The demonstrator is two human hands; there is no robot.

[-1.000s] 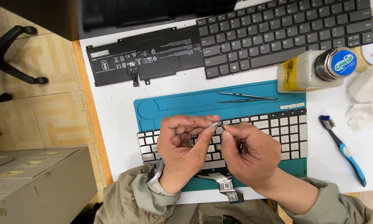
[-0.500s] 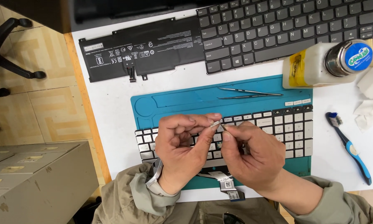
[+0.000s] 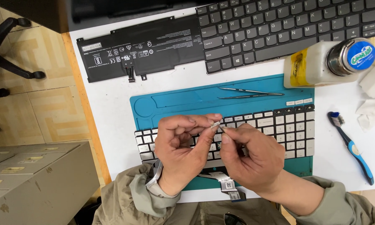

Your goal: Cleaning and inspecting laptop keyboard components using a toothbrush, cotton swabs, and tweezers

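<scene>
Pinching a small white keycap (image 3: 215,124) between thumb and forefinger, the left hand (image 3: 181,148) holds it above the white keyboard (image 3: 279,129) on the teal mat (image 3: 175,104), near the table's (image 3: 108,112) front edge. The right hand (image 3: 250,156) is curled closed; its fingertips meet the keycap, possibly gripping a thin tool, too small to confirm. Tweezers (image 3: 248,93) lie along the mat's far edge.
</scene>
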